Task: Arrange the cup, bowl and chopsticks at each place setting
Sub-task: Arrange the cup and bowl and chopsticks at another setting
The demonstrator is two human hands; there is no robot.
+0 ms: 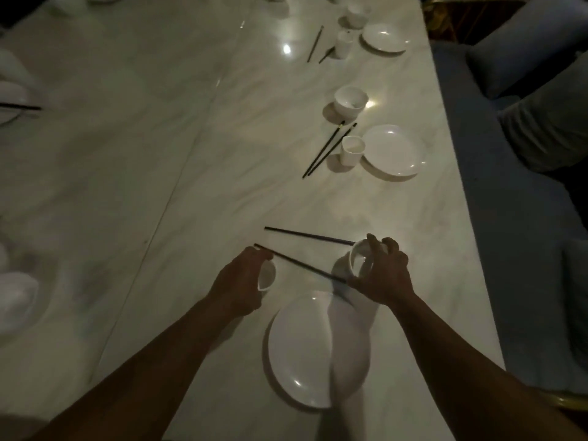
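Observation:
My left hand [240,281] grips a small white bowl [267,276] from its left side, just above the near white plate [302,351]. My right hand [381,275] is closed around a white cup [361,261] to the plate's upper right. Two black chopsticks lie apart: one chopstick [308,235] rests flat beyond the hands, the other chopstick [299,264] runs diagonally between bowl and cup, its near end under my right hand. Farther along the table stands another setting with a bowl [350,100], cup [351,149], plate [394,151] and paired chopsticks [329,151].
The long pale marble table [159,154] has its right edge beside blue cushioned seating [515,218]. A third setting [383,36] sits at the far end. More white dishes [16,297] and a chopstick [19,106] lie along the left side.

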